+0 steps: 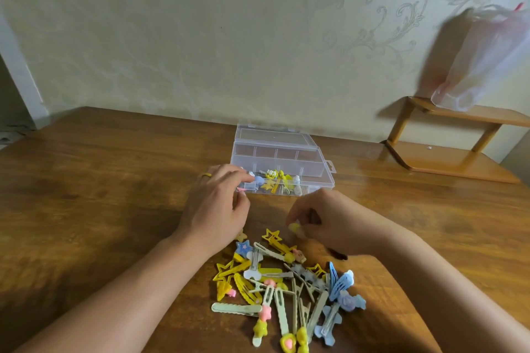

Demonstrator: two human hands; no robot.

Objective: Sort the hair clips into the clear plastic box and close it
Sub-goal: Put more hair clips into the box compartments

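Clip pile (286, 292) nearest, loose on table (100, 180), well short of box (282, 162). Left hand (216, 206) stretched flat toward box's near-left corner, fingertips touching a blue clip (259, 180) at the front compartment; grip unclear. Right hand (329, 221) curled between pile and box, pinching a yellow clip (294, 227). Box open, lid folded back, front row part-filled. Shelf (447, 149) and bag (481, 60) right of box.
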